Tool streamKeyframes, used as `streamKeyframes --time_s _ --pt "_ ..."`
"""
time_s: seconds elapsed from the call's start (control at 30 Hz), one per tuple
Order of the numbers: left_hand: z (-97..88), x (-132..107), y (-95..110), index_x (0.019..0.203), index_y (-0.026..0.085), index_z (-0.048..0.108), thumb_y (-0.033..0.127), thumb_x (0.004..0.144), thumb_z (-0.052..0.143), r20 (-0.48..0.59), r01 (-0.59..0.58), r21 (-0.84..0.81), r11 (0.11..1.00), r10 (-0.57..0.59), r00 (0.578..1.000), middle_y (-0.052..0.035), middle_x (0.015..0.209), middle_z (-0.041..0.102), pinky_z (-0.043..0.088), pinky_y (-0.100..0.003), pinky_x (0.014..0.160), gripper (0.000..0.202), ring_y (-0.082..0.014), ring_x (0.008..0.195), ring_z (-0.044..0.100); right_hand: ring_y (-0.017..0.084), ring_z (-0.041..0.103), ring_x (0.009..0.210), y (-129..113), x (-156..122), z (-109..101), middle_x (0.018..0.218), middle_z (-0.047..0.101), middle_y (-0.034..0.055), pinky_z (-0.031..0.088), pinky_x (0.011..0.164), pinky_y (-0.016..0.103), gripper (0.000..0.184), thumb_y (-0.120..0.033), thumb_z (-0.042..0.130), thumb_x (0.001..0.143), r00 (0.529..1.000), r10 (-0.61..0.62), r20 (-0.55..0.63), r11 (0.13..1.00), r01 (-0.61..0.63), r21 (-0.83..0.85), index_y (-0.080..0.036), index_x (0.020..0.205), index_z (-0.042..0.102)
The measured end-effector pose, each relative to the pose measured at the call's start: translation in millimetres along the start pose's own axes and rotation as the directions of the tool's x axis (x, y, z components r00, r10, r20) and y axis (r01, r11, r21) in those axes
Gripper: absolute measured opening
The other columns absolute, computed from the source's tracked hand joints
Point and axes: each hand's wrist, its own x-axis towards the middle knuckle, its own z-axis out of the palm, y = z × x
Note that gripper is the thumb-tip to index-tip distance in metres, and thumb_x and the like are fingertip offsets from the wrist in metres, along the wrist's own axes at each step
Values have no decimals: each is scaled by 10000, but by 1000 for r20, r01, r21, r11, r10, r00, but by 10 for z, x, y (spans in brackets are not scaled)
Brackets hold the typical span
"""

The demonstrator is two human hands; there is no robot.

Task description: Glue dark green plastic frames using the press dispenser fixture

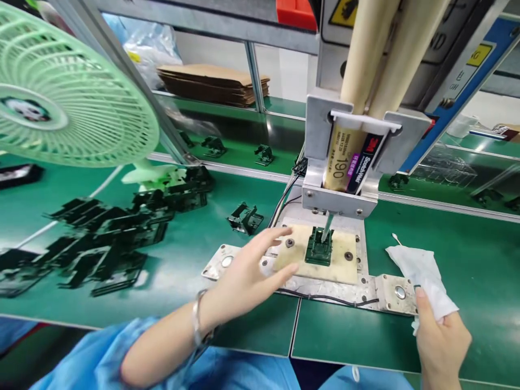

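A small dark green plastic part [319,250] sits on the cream fixture plate [343,271], under the thin nozzle [327,226] of a glue dispenser. The nozzle tip reaches down to the part. My left hand [258,268] hovers over the plate's left side, thumb and fingers apart, with nothing in it. On the right, my right hand [442,338] grips a crumpled white wipe [424,265]. A cotton swab [395,237] pokes out beyond the wipe's top edge. Above the nozzle, a labelled glue cartridge [351,157] rests in a metal holder [339,200].
Many similar dark parts [109,233] lie in a heap at left, and a single one [245,218] stands nearer the machine. A green fan [73,92] fills the upper left. Round metal buttons [400,292] flank the fixture. Flattened cardboard [211,84] is stacked behind.
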Motion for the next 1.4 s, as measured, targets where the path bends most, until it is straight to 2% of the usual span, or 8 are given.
streamKeyframes --time_s 0.17,0.47,0.73,0.97,1.03,1.13,1.2,1.4 --pt "210 538 13 1371 186 446 430 686 789 437 238 -231 943 -119 892 -155 1394 525 419 -488 1075 804 -333 1237 542 401 616 1035 25 -12 85 1028 693 162 494 890 478 685 -685 705 707 1000 -28 0 996 28 86 -104 1067 712" --pt "211 613 111 1023 158 644 385 732 777 571 463 -459 758 -148 808 -50 998 693 505 -315 865 392 -202 929 643 376 617 1053 55 -10 106 1050 691 146 482 938 470 580 -607 721 721 996 -82 17 983 78 169 -127 1045 721" --pt "145 321 279 558 166 475 613 733 707 722 747 -409 523 -316 616 43 554 380 312 -219 452 534 -87 494 374 381 636 1006 28 10 106 1024 694 157 508 892 467 571 -585 724 741 994 -104 -33 983 108 150 -105 1050 722" --pt "203 -460 442 1171 278 597 266 654 864 298 335 -677 655 -172 939 -63 1146 644 557 -313 809 582 -230 982 642 350 682 772 55 -270 -192 806 701 147 546 719 419 503 -554 693 828 939 -305 -158 952 300 -54 -76 982 726" --pt "204 -582 479 1210 298 595 215 659 867 123 81 -650 755 -1 992 -67 1136 650 539 -361 901 620 -249 1027 628 296 674 690 -47 -419 -331 798 693 123 539 656 381 364 -473 712 851 841 -533 -92 845 526 -93 -118 931 712" --pt "193 -600 516 1279 241 568 233 669 871 -43 -241 -635 734 278 960 -97 1101 670 522 -398 945 681 -265 1037 618 182 610 584 -397 -627 -475 768 654 51 487 543 287 73 -204 706 869 457 -883 109 470 857 213 -161 847 651" --pt "183 -555 535 1295 180 554 238 683 865 -83 -331 -642 691 367 927 -115 1098 676 529 -383 933 690 -257 1024 626 146 535 518 -671 -743 -497 668 573 13 429 487 274 139 -124 604 912 264 -922 284 375 793 480 -168 781 584" --pt "162 -500 576 1275 127 560 214 697 856 -90 -376 -653 657 426 900 -126 1101 676 537 -358 924 655 -239 1015 634 174 470 503 -995 -912 -352 593 479 15 276 458 317 276 -148 386 1004 71 -943 324 282 685 672 -142 793 564"
